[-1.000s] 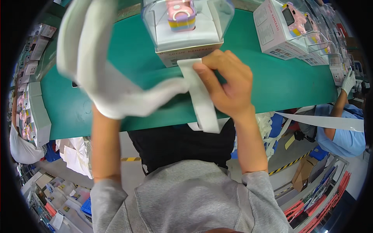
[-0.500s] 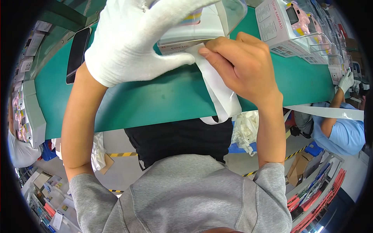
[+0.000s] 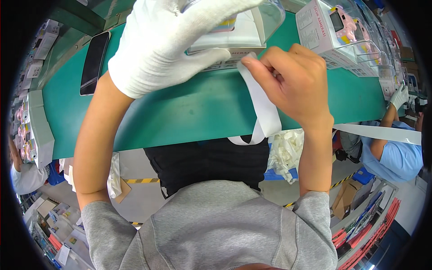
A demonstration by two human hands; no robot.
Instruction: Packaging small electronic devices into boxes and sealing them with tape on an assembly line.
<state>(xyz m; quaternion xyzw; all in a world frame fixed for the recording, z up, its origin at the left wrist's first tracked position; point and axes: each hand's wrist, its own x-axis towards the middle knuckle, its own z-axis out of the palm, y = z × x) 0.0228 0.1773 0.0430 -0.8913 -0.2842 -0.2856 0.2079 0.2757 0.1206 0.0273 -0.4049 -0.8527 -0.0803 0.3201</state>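
My left hand [image 3: 166, 49], in a white glove, lies over a white camera box [image 3: 247, 33] with a clear, curved window at the top of the view. Its thumb rests along the box's front face and its index finger stretches across the top; the other fingertips are out of sight. Just right of the thumb, my bare right hand [image 3: 297, 81] pinches the upper end of a white strip [image 3: 263, 101] between thumb and forefinger. The strip runs down across the green table and loops over its near edge. Whether its top end still touches the box I cannot tell.
A dark phone [image 3: 93, 63] lies left on the green table [image 3: 189, 112]. Similar camera boxes [image 3: 335, 40] stand at the right, others [image 3: 33, 130] at the left. Crumpled white strips [image 3: 286, 150] are heaped below the table edge. A person in blue [image 3: 391, 153] works at the right.
My right hand has shifted slightly right with the strip's end, away from my left thumb. My left hand has moved a little right, and more of the box front shows.
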